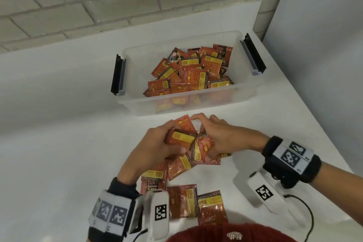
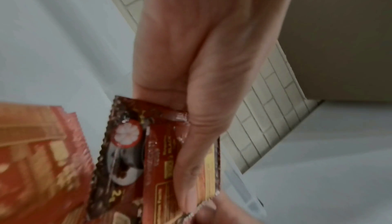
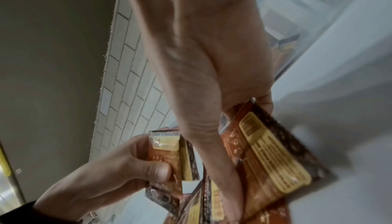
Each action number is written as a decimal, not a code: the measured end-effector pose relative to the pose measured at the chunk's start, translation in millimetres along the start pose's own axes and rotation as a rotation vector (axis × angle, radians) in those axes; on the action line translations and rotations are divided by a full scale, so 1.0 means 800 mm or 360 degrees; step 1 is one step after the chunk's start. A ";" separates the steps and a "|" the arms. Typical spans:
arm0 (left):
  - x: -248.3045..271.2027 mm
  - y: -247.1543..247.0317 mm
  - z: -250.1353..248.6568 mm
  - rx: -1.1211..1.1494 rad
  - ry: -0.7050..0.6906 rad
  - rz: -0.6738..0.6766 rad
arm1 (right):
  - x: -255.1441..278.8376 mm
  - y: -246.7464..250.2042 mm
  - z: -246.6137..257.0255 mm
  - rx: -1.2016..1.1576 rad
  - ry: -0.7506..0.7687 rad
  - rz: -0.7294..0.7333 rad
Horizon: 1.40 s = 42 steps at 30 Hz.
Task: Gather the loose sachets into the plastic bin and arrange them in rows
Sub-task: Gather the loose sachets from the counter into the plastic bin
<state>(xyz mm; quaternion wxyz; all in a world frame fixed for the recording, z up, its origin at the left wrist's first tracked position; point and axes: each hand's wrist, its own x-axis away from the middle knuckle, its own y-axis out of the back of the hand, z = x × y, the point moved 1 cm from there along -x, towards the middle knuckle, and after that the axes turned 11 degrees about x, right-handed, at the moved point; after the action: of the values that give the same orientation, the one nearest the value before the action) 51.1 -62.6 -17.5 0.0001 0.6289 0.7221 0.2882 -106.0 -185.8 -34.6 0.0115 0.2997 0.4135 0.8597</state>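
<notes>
A clear plastic bin (image 1: 243,92) with black end latches sits at the back of the white table, holding a jumbled heap of red and yellow sachets (image 1: 192,70). In front of it my left hand (image 1: 157,143) grips a bunch of sachets (image 1: 181,138), thumb on top. My right hand (image 1: 222,137) grips more sachets (image 1: 203,146) right beside it, the two hands almost touching. The left wrist view shows the left hand (image 2: 191,127) holding sachets (image 2: 148,152); the right wrist view shows the right hand (image 3: 212,93) holding sachets (image 3: 265,152) and the left hand (image 3: 118,169) too.
More loose sachets (image 1: 182,202) lie on the table (image 1: 59,143) between my wrists and toward my body. A brick wall (image 1: 78,6) runs behind the bin, and a pale panel (image 1: 324,25) stands at the right. A black cable (image 1: 306,212) trails by the right wrist.
</notes>
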 end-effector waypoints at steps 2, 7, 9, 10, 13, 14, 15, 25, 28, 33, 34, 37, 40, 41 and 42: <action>-0.002 0.014 0.000 0.0111 0.0040 -0.0113 | -0.004 0.006 0.006 0.0041 -0.0034 0.0075; -0.019 0.036 0.011 0.0366 0.0267 -0.0127 | -0.027 0.016 0.015 0.0119 -0.0118 0.0262; -0.027 0.034 0.014 0.0452 0.0301 -0.0073 | -0.038 0.018 0.017 0.0151 -0.0129 0.0329; -0.031 0.032 0.014 0.0489 0.0298 -0.0055 | -0.041 0.019 0.017 0.0182 -0.0140 0.0350; -0.043 0.026 0.011 0.0576 0.0295 -0.0017 | -0.043 0.022 0.017 0.0213 -0.0171 0.0317; -0.045 0.024 0.010 0.0590 0.0307 0.0004 | -0.042 0.021 0.016 0.0180 -0.0176 0.0302; -0.048 0.022 0.009 0.0599 0.0316 0.0024 | -0.043 0.019 0.013 0.0129 -0.0178 0.0282; -0.054 0.027 -0.045 0.0849 0.0073 0.0125 | 0.014 0.058 -0.016 -0.0548 -0.0102 -0.0182; -0.055 0.046 -0.079 0.0973 -0.0036 0.0082 | 0.039 0.106 -0.015 -0.0735 -0.0069 -0.0324; -0.074 0.084 -0.117 0.1102 -0.0145 -0.0183 | 0.046 0.168 -0.029 -0.0957 -0.0131 -0.0740; -0.082 0.090 -0.121 0.1118 -0.0152 -0.0250 | 0.040 0.176 -0.033 -0.0987 -0.0156 -0.0817; -0.109 0.102 -0.127 0.1143 -0.0118 -0.0376 | 0.014 0.190 -0.044 -0.1073 -0.0222 -0.0975; -0.139 0.103 -0.124 0.1148 -0.0084 -0.0460 | -0.019 0.190 -0.052 -0.1126 -0.0285 -0.1061; -0.147 0.102 -0.121 0.1156 -0.0067 -0.0471 | -0.030 0.188 -0.056 -0.1113 -0.0298 -0.1071; -0.154 0.100 -0.119 0.1173 -0.0056 -0.0475 | -0.038 0.187 -0.057 -0.1079 -0.0294 -0.1081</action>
<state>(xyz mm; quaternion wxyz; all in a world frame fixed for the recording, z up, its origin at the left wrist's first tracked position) 115.2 -210.2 50.6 -0.1715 0.4797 0.8605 -0.0044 -70.9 -324.4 35.3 0.4249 0.2024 0.1819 0.8634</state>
